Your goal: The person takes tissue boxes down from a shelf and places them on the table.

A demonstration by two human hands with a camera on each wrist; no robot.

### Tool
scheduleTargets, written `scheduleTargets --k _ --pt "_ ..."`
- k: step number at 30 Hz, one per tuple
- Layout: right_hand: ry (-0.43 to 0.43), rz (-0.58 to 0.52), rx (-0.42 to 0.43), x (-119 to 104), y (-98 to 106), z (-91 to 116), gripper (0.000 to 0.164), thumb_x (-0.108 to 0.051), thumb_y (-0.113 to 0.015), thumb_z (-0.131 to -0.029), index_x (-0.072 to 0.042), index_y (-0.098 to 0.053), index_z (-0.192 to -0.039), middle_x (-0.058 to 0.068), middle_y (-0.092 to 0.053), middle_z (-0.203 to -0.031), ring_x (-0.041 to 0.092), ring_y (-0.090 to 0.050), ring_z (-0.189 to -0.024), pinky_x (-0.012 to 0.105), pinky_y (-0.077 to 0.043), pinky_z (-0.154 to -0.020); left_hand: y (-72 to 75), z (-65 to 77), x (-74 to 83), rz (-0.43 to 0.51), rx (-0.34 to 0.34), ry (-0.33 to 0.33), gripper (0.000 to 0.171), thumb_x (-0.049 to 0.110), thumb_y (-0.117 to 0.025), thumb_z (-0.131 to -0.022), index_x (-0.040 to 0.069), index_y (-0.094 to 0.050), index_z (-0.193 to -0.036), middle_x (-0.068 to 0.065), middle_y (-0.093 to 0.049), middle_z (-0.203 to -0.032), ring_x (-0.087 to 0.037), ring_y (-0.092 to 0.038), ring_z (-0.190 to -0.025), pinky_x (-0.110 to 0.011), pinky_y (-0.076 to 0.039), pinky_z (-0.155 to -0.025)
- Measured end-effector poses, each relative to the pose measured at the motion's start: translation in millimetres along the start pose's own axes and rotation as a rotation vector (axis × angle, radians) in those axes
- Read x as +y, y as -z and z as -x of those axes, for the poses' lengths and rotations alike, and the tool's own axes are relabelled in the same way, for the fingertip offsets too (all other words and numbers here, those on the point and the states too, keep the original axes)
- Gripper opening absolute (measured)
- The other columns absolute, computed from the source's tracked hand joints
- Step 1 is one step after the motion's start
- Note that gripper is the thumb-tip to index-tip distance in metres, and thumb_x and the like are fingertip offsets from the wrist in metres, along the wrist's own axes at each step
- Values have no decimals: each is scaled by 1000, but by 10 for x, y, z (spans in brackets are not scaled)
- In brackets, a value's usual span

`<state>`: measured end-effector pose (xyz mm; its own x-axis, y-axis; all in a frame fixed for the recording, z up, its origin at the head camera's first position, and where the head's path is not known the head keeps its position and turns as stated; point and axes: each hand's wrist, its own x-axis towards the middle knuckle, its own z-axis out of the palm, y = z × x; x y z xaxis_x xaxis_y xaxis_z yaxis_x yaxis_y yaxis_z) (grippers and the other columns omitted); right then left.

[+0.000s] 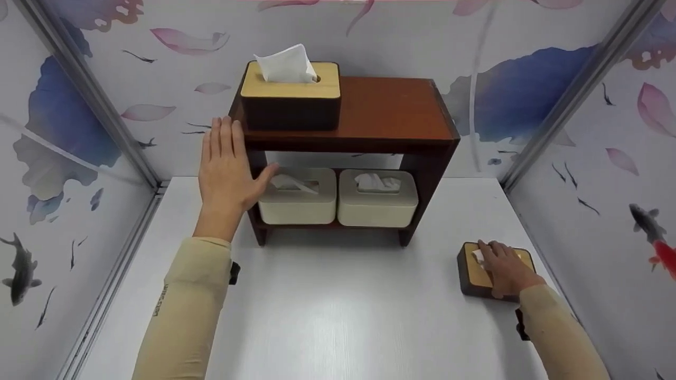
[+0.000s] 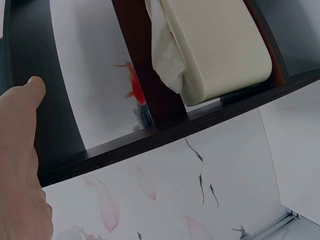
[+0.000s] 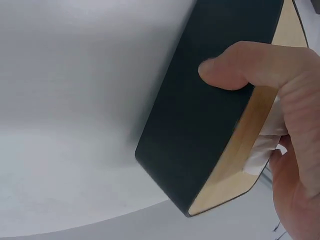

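My left hand [image 1: 227, 169] lies flat with straight fingers along the left side of a dark reddish-brown wooden shelf [image 1: 396, 108]; its thumb reaches toward the shelf's front. At the lower right, my right hand [image 1: 507, 268] grips a black tissue box [image 1: 470, 274] with a wood-coloured lid. In the right wrist view the thumb presses the dark long side of that box [image 3: 200, 110], while the other fingers go over the lid and are partly hidden. A white tissue [image 3: 262, 150] sticks out under the palm.
On the shelf's top left stands another black tissue box [image 1: 290, 113] with a wooden lid and a raised tissue. Two cream tissue boxes, one left [image 1: 298, 211] and one right [image 1: 377, 214], sit side by side on the lower level. Patterned walls [image 1: 607, 158] enclose the white table [image 1: 338, 316].
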<state>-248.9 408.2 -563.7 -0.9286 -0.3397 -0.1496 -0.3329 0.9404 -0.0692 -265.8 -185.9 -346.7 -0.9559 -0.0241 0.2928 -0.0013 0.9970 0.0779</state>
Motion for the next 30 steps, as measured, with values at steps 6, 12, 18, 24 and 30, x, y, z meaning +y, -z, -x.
scheduleTargets --k 6,12,18,24,30 --pt "-6 32 13 148 -99 -40 95 3 -75 -70 3 -23 -149 31 -39 -141 49 -35 -131 69 -24 -111 1 5 8 15 9 1 104 73 -36 -91 5 8 -156 -14 10 -165 -29 10 -153 -43 3 -126" --pt "-13 96 22 216 -79 -59 90 9 -71 -75 1 -23 -150 29 -35 -145 47 -34 -134 65 -26 -111 2 8 -9 3 17 5 104 75 -34 -90 5 8 -156 -14 9 -165 -30 10 -153 -42 4 -126" --pt "-31 148 63 116 70 -18 55 -4 -50 -98 1 -29 -149 29 -36 -148 47 -36 -136 63 -30 -112 -2 12 -26 -6 16 9 104 73 -35 -91 4 8 -156 -15 9 -165 -30 10 -153 -42 4 -126" --pt "-66 236 62 85 102 -13 59 1 -53 -95 0 -29 -149 28 -37 -150 44 -39 -136 61 -31 -112 -11 10 -14 -9 17 6 104 74 -34 -91 4 8 -156 -15 9 -165 -30 10 -153 -43 4 -125" --pt "-93 331 62 28 170 -39 51 -9 -51 -99 1 -35 -146 26 -40 -149 42 -46 -132 60 -33 -111 -3 -2 5 -27 20 2 104 76 -31 -91 4 8 -156 -15 8 -164 -30 10 -153 -42 4 -126"
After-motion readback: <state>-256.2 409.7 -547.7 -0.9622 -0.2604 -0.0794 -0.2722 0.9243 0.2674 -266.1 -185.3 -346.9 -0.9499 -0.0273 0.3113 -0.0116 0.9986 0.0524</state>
